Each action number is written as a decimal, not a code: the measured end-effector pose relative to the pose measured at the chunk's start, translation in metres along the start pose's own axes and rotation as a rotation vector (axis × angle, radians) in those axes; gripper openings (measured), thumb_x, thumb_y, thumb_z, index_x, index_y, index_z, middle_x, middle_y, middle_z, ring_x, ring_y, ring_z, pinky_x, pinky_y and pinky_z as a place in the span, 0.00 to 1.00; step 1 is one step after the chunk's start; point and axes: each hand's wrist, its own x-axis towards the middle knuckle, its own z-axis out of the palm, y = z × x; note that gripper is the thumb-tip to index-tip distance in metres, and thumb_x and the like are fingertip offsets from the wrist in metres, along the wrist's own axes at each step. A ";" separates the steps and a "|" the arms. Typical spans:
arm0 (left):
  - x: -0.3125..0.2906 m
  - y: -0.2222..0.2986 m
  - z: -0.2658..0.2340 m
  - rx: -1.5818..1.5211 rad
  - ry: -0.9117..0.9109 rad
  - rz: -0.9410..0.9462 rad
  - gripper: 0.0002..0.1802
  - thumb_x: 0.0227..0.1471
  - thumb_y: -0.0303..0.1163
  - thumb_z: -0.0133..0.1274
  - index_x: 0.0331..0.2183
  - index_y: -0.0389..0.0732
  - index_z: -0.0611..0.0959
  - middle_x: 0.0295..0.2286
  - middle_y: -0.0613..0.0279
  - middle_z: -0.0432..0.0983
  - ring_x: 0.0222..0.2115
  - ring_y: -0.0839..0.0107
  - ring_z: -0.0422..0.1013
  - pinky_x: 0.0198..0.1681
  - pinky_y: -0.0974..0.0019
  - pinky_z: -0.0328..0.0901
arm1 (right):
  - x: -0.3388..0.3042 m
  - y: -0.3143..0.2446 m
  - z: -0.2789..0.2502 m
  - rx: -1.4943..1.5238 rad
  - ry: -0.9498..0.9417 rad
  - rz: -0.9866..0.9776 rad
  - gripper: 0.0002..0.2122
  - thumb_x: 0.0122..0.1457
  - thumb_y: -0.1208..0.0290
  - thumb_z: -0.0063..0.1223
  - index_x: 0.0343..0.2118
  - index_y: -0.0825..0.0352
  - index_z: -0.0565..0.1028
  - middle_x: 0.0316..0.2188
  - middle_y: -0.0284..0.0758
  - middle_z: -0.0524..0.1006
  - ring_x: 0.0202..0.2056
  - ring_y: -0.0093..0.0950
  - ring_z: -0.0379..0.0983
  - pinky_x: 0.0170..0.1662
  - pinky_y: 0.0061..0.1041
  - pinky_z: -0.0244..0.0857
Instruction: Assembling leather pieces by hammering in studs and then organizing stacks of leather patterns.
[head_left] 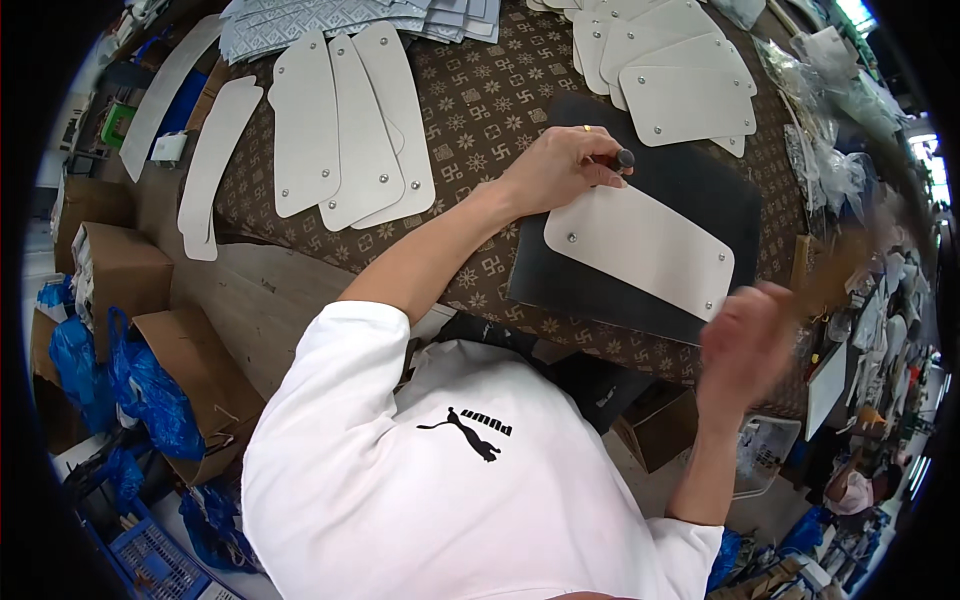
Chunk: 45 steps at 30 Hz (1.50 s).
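Observation:
A white panel (640, 245) with rounded corners lies on a black mat (535, 270), with silver snaps or rivets at its visible corners. My left hand (565, 170) is closed around a short dark punch (625, 158) with a round top, standing over the panel's far corner. Part of that corner is hidden by the fingers. My right hand (740, 345), raised near the panel's right end, grips a brown mallet-like tool (845, 265). Motion smears the hand and tool, so the tool's head cannot be made out clearly.
Several similar white panels (305, 130) are fanned out on the patterned tablecloth (480, 90) at left, more panels (685, 95) at far right. Patterned sheets (310, 25) lie at the back. Cardboard boxes (190, 360) and blue bags (150, 400) stand at left; clear plastic (835, 75) lines the right edge.

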 end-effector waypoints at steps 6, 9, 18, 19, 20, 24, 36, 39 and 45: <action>-0.011 0.001 0.000 -0.036 0.018 0.030 0.07 0.56 0.22 0.61 0.39 0.36 0.86 0.35 0.64 0.78 0.35 0.76 0.76 0.42 0.71 0.72 | -0.040 0.004 -0.010 -0.690 0.315 0.736 0.12 0.70 0.60 0.51 0.32 0.60 0.67 0.16 0.21 0.60 0.13 0.09 0.53 0.13 0.14 0.44; -0.021 0.024 -0.010 -0.266 -0.033 -0.107 0.08 0.56 0.20 0.60 0.40 0.35 0.85 0.36 0.64 0.79 0.35 0.76 0.76 0.42 0.72 0.72 | -0.056 -0.005 -0.014 -0.654 0.432 0.656 0.12 0.71 0.60 0.51 0.33 0.61 0.67 0.16 0.21 0.60 0.12 0.09 0.52 0.13 0.14 0.44; -0.055 0.022 -0.003 -0.194 -0.107 -0.122 0.11 0.55 0.16 0.58 0.41 0.34 0.85 0.38 0.63 0.80 0.36 0.74 0.78 0.42 0.69 0.75 | -0.064 -0.040 -0.004 -0.453 0.366 0.396 0.11 0.72 0.63 0.48 0.34 0.63 0.68 0.16 0.24 0.62 0.12 0.12 0.54 0.13 0.14 0.45; -0.056 0.022 -0.003 -0.168 -0.110 -0.074 0.11 0.55 0.15 0.58 0.41 0.35 0.85 0.38 0.63 0.80 0.36 0.73 0.78 0.42 0.69 0.75 | -0.060 -0.047 -0.003 -0.350 0.334 0.283 0.10 0.72 0.65 0.48 0.35 0.64 0.68 0.17 0.25 0.63 0.13 0.14 0.56 0.13 0.14 0.46; -0.053 0.023 -0.001 -0.143 -0.126 -0.021 0.12 0.54 0.15 0.58 0.41 0.35 0.85 0.38 0.62 0.81 0.36 0.73 0.78 0.42 0.69 0.75 | -0.057 -0.052 0.002 -0.354 0.336 0.280 0.10 0.72 0.65 0.48 0.35 0.64 0.68 0.17 0.25 0.63 0.13 0.14 0.56 0.13 0.14 0.46; -0.060 0.019 0.004 -0.077 -0.098 0.054 0.12 0.53 0.15 0.59 0.41 0.35 0.85 0.38 0.61 0.81 0.36 0.72 0.78 0.41 0.69 0.75 | -0.074 -0.023 -0.003 -0.485 -0.001 -0.033 0.09 0.72 0.66 0.47 0.35 0.63 0.68 0.17 0.24 0.61 0.13 0.12 0.53 0.14 0.13 0.47; 0.016 0.040 0.070 -0.392 -0.169 -0.062 0.08 0.55 0.21 0.62 0.38 0.32 0.84 0.34 0.62 0.80 0.32 0.74 0.76 0.38 0.70 0.72 | -0.101 -0.063 -0.036 -0.563 0.645 0.445 0.10 0.73 0.63 0.46 0.35 0.63 0.68 0.16 0.23 0.60 0.12 0.10 0.49 0.13 0.15 0.43; 0.063 0.040 0.133 -0.460 -0.181 0.030 0.07 0.56 0.21 0.61 0.39 0.31 0.84 0.34 0.62 0.80 0.31 0.75 0.76 0.38 0.71 0.72 | -0.100 -0.067 -0.043 -0.566 0.755 0.406 0.11 0.73 0.62 0.46 0.35 0.63 0.68 0.16 0.23 0.60 0.12 0.10 0.49 0.13 0.15 0.43; 0.086 0.031 0.192 -0.426 -0.195 0.006 0.07 0.56 0.22 0.62 0.38 0.32 0.84 0.33 0.63 0.80 0.30 0.76 0.75 0.38 0.71 0.72 | -0.116 -0.066 -0.058 -0.599 0.888 0.431 0.11 0.73 0.61 0.46 0.35 0.62 0.67 0.17 0.23 0.60 0.12 0.11 0.49 0.13 0.15 0.43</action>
